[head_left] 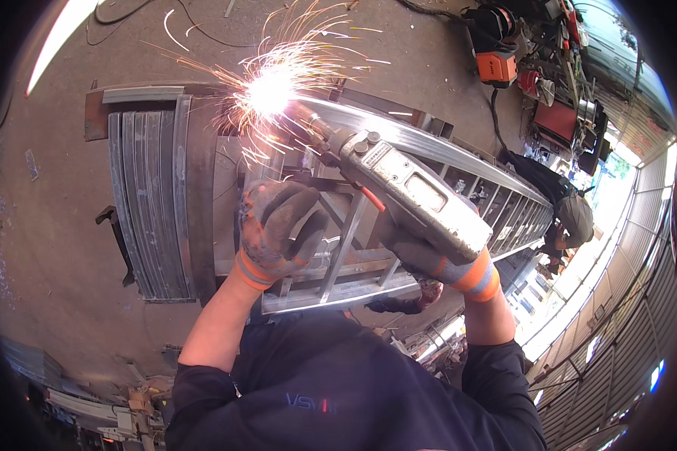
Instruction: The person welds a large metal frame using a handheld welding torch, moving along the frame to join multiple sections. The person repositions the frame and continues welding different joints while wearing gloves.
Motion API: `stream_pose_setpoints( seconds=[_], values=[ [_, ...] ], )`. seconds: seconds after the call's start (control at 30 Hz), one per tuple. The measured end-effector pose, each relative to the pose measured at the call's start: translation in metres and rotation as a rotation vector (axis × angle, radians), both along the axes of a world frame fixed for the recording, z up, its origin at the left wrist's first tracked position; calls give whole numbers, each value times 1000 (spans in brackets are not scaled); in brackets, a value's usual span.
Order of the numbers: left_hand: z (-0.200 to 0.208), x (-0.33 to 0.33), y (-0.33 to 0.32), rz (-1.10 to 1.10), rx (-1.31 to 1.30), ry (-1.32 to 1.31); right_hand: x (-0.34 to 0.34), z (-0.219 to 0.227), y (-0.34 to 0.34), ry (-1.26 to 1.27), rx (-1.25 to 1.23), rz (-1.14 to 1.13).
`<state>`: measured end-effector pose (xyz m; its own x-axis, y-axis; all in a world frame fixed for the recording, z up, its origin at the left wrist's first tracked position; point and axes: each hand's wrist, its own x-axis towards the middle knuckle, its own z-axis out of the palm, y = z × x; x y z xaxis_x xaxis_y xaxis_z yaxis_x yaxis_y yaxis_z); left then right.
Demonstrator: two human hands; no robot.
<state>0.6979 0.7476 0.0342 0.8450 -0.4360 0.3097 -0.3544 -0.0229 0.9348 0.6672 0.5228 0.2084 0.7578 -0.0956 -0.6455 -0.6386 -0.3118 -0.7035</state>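
Observation:
My right hand (432,255), in a grey and orange glove, is wrapped round a welding gun (417,192) with a worn, pale, box-shaped body. The gun's nozzle (312,124) points to the far left, where a white glare and flying sparks (271,94) hide the spot it works on. Under the gun lies a long ladder-like metal frame (338,252) with crossbars. My left hand (278,225), gloved alike, is raised over the frame's near-left end, short of the sparks. Its fingers curve with a gap to the thumb, and nothing shows between them.
Left of the frame sits a stack of grey metal bars (150,203). A person in a cap (575,218) bends at the frame's far right end; another person's hand (429,292) shows below it. An orange and black machine (496,68) stands far right, with a cable (496,120) running down.

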Motion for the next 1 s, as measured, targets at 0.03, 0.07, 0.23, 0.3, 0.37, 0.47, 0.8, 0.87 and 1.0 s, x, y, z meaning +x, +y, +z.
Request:
stream_pose_setpoints(
  seconds=[0.03,0.07,0.23,0.3,0.37,0.47,0.8,0.87,1.0],
  values=[
    [0,0,0,-8,-20,-3,0,0,0,-5,-5,10],
    [0,1,1,-9,-33,7,-1,-1,0,-28,-4,17],
    [0,2,3,-18,-48,34,-2,-2,2,-40,-12,32],
    [1,1,3,-12,-21,30,-2,-2,3,-71,-16,57],
    [1,0,3,-17,-33,47,-1,-1,4,-87,-25,58],
    [1,-1,4,-24,-43,78,0,1,5,-74,-63,69],
    [-2,-2,8,-52,-27,89,-6,0,2,-116,-203,268],
    [0,-1,8,-49,-25,84,-9,-2,1,-109,-276,361],
    [2,1,9,-69,-6,89,-14,-1,-2,-141,-304,428]
  ],
)
